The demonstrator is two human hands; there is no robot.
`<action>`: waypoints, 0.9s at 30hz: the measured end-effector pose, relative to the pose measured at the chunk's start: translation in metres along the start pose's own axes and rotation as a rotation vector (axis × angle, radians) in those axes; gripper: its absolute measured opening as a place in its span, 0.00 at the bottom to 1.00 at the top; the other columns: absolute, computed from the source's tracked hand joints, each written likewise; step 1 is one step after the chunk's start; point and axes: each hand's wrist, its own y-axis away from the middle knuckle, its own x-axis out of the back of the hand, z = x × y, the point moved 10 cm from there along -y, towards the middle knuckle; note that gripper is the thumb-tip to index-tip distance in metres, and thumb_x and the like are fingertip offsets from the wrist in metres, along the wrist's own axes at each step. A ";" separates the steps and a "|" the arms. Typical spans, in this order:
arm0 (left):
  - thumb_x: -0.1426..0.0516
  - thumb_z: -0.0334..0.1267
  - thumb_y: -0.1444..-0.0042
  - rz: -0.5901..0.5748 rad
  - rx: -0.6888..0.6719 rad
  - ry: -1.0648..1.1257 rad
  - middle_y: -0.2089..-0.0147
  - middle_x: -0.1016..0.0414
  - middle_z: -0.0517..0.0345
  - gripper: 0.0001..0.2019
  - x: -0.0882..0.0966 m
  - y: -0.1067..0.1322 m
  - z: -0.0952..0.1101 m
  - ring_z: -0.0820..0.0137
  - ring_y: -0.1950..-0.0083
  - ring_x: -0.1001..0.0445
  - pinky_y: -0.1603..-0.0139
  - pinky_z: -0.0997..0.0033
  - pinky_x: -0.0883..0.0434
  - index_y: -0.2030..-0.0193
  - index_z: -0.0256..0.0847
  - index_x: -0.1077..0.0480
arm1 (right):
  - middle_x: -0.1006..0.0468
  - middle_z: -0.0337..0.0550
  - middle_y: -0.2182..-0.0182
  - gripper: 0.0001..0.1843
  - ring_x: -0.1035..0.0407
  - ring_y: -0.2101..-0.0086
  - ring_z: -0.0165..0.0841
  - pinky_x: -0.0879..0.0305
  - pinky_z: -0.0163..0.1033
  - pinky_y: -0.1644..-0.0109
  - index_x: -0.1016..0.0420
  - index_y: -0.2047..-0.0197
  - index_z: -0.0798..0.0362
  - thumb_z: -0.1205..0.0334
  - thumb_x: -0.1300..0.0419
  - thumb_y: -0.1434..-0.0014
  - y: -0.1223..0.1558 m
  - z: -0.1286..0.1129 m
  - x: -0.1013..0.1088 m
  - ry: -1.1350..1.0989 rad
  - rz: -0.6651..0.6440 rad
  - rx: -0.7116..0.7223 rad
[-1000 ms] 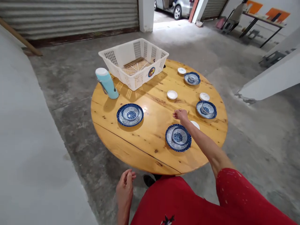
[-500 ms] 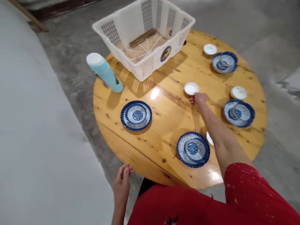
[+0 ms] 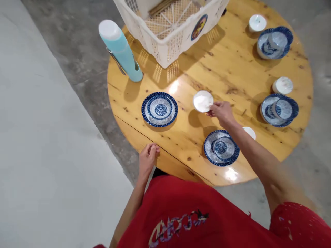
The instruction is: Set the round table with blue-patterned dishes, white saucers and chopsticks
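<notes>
My right hand point(image 3: 221, 112) holds a small white dish point(image 3: 203, 101) by its rim, lifted a little above the round wooden table point(image 3: 186, 144). The dish hangs between two blue patterned plates, each with a bowl on it: one to the left point(image 3: 159, 109) and one near the front edge point(image 3: 221, 147). My left hand point(image 3: 148, 159) rests with curled fingers at the table's near edge, holding nothing.
A white plastic basket point(image 3: 170, 41) with chopsticks stands at the back, a light blue flask point(image 3: 119, 49) to its left. Two more blue plate sets point(image 3: 279, 109) point(image 3: 274, 42) and small white dishes point(image 3: 282, 85) point(image 3: 257, 22) point(image 3: 250, 132) lie on the right. Concrete floor surrounds the table.
My right hand reached forward to the small white dish, took hold of it and carried it left toward me. My left hand rose to the table's edge. The camera tilted down.
</notes>
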 end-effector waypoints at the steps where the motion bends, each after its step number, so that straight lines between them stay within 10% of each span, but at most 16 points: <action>1: 0.45 0.50 0.41 -0.038 -0.005 0.006 0.63 0.21 0.54 0.17 -0.005 -0.006 0.003 0.70 0.65 0.22 0.60 0.70 0.25 0.58 0.38 0.27 | 0.28 0.41 0.83 0.06 0.32 0.82 0.26 0.38 0.26 0.79 0.27 0.71 0.61 0.77 0.44 0.46 0.018 0.004 -0.009 0.001 -0.026 -0.011; 10: 0.45 0.50 0.40 -0.140 -0.014 0.178 0.64 0.21 0.53 0.17 -0.017 -0.066 0.010 0.72 0.68 0.23 0.65 0.74 0.28 0.58 0.36 0.30 | 0.24 0.40 0.79 0.09 0.29 0.79 0.30 0.34 0.30 0.75 0.27 0.65 0.58 0.62 0.43 0.49 0.122 0.080 -0.066 -0.014 0.019 -0.125; 20: 0.44 0.49 0.40 -0.215 -0.032 0.198 0.65 0.21 0.53 0.16 -0.010 -0.082 0.016 0.73 0.68 0.23 0.65 0.75 0.28 0.59 0.36 0.29 | 0.23 0.43 0.78 0.15 0.26 0.77 0.36 0.36 0.33 0.75 0.27 0.64 0.56 0.54 0.46 0.48 0.136 0.102 -0.092 0.052 0.182 -0.059; 27: 0.44 0.48 0.40 -0.338 0.014 0.167 0.65 0.21 0.51 0.15 -0.037 -0.063 0.003 0.73 0.68 0.23 0.66 0.75 0.28 0.60 0.36 0.28 | 0.21 0.43 0.76 0.15 0.23 0.75 0.36 0.36 0.32 0.75 0.26 0.61 0.57 0.58 0.47 0.47 0.135 0.107 -0.094 0.094 0.227 -0.087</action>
